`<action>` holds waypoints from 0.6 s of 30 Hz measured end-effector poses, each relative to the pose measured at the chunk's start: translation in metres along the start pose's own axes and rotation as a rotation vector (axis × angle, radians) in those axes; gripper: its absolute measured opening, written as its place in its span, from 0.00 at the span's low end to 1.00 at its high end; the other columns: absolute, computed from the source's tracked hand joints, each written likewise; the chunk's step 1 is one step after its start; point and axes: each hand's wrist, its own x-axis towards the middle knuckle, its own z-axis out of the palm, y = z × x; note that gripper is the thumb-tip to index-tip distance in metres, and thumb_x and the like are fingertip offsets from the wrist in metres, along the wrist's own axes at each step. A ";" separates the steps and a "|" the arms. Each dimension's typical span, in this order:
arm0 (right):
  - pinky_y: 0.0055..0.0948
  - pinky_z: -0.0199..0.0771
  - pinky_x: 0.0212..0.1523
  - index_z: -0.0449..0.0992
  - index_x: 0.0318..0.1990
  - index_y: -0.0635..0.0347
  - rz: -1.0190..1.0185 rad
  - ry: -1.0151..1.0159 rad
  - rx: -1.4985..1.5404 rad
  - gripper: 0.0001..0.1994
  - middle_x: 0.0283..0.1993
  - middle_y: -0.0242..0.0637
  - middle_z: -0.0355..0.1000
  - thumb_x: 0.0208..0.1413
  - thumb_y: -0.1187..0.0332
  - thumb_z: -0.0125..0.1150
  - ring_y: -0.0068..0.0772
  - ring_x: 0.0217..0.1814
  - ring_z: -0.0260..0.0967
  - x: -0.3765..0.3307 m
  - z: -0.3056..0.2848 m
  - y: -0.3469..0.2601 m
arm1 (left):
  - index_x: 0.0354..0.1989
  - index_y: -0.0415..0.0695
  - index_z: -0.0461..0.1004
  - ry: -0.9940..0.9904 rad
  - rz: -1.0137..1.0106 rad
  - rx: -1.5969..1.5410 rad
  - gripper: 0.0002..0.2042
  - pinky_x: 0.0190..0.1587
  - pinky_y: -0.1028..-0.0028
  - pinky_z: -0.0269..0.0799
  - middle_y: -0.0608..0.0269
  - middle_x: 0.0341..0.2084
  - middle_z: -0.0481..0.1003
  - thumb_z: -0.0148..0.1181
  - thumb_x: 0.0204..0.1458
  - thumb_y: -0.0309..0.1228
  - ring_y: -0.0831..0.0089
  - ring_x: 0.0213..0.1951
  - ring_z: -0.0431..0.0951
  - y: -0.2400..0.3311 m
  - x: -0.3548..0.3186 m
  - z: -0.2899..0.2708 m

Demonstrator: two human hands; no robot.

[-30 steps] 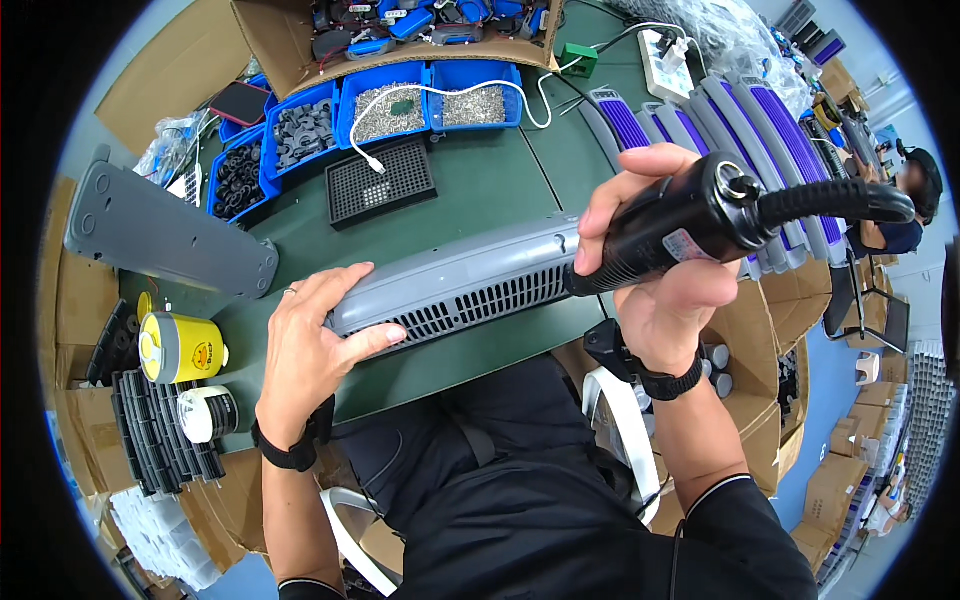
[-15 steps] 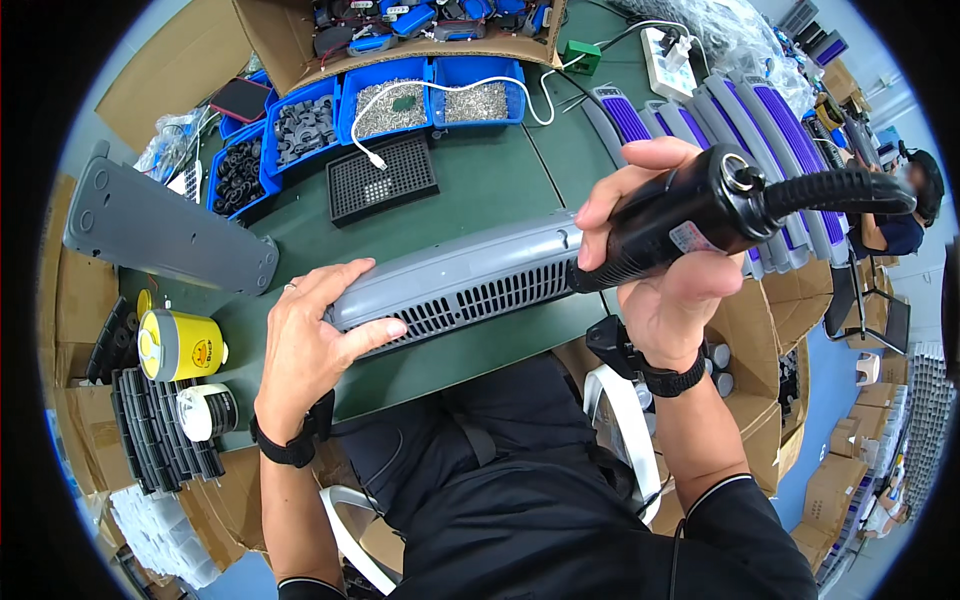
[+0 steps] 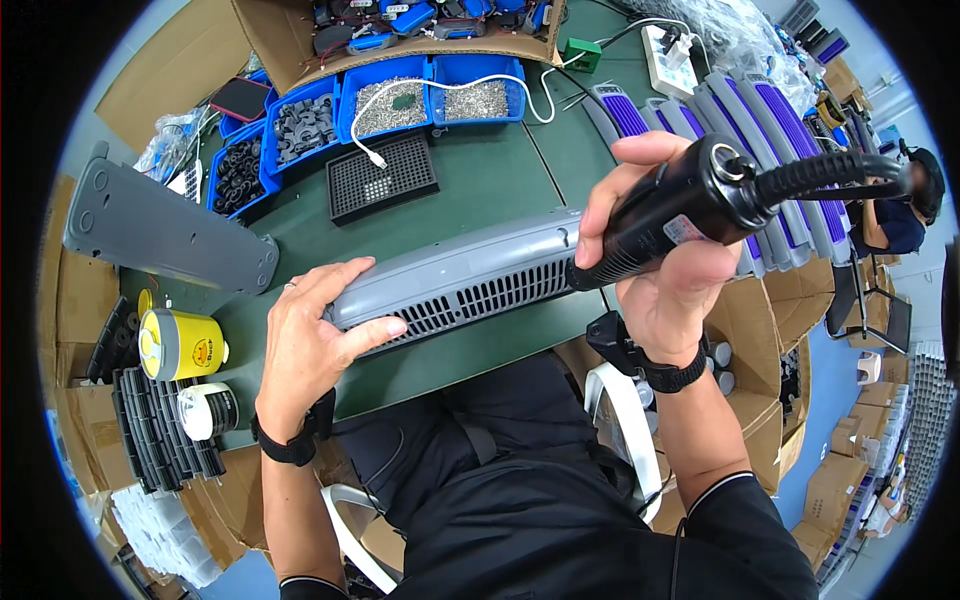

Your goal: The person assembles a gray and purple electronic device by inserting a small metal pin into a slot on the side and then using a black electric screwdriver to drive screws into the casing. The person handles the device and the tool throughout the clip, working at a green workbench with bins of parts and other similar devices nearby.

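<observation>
A long grey plastic housing (image 3: 465, 262) with a slotted vent along its near side lies across the front of the table. Its left end is gripped by my left hand (image 3: 312, 325), thumb over the near edge and fingers on top. In my right hand (image 3: 660, 290) is a black electric screwdriver (image 3: 670, 225), held at a slant with its cable end up to the right. The screwdriver's front end is at the right end of the housing; I cannot make out its bit or whether it touches. A second grey housing (image 3: 165, 225) stands at the left.
Blue bins (image 3: 480, 103) of screws and small parts line the back, below a cardboard box (image 3: 270, 50) of blue packs. A black perforated tray (image 3: 382, 180) sits before them. Grey-purple units (image 3: 770, 130) are stacked right. Yellow and white containers (image 3: 185, 345) stand left. Another person (image 3: 890, 225) is far right.
The rear end of the screwdriver has shifted slightly up and left with my right hand. My left hand and the housing stay in place.
</observation>
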 end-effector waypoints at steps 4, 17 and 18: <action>0.21 0.75 0.28 0.66 0.63 0.75 0.000 -0.052 -0.050 0.57 0.39 0.50 0.79 0.51 0.19 0.54 0.28 0.25 0.75 0.016 -0.003 -0.011 | 0.53 0.39 0.83 0.048 0.022 0.005 0.33 0.57 0.61 0.74 0.48 0.47 0.83 0.81 0.40 0.47 0.51 0.49 0.82 -0.001 -0.004 0.003; 0.32 0.80 0.31 0.63 0.65 0.64 -0.041 -0.154 0.229 0.53 0.38 0.50 0.76 0.51 0.19 0.50 0.36 0.28 0.75 -0.001 0.030 -0.010 | 0.51 0.39 0.83 0.229 -0.022 0.101 0.32 0.54 0.59 0.74 0.51 0.45 0.83 0.82 0.41 0.47 0.53 0.46 0.83 0.031 -0.017 0.041; 0.32 0.79 0.30 0.63 0.64 0.63 -0.036 -0.140 0.216 0.53 0.37 0.49 0.76 0.50 0.19 0.50 0.36 0.27 0.75 -0.002 0.033 -0.009 | 0.51 0.39 0.83 0.229 -0.026 0.104 0.32 0.53 0.59 0.75 0.51 0.45 0.83 0.82 0.41 0.47 0.53 0.46 0.83 0.031 -0.018 0.041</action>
